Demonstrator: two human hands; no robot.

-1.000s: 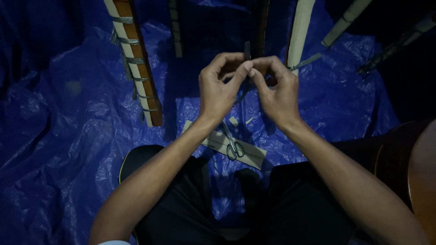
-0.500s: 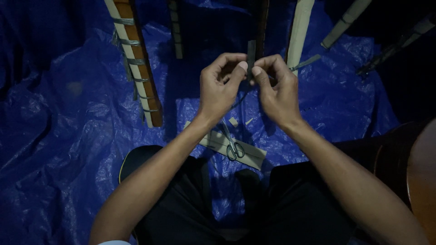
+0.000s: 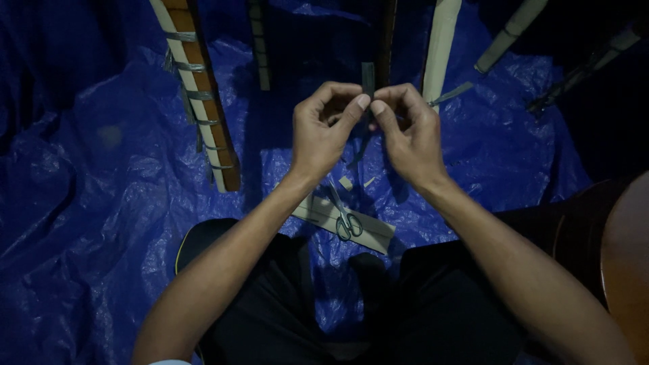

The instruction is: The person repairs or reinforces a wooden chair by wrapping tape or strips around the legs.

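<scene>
Left hand (image 3: 324, 132) and right hand (image 3: 409, 135) pinch thin dark strip (image 3: 368, 78) between fingertips, raised above tarp (image 3: 101, 203) middle. Strip work appears midway. Scissors (image 3: 345, 217) idle on flat card (image 3: 368, 233) near lap.

We held both forearms out in front of us, bare, angling inward so the wrists converged near the middle of the view. The left hand (image 3: 324, 132) was raised with its back toward us, fingers curled, thumb and forefinger tips pressed together in a pinch at the upper right of the hand. The right hand (image 3: 409, 135) mirrored it, knuckles up, its thumb and forefinger pinched as well. The two pinches met almost tip to tip. Both wrists were bent slightly downward. Our knees showed below, spread apart.
</scene>
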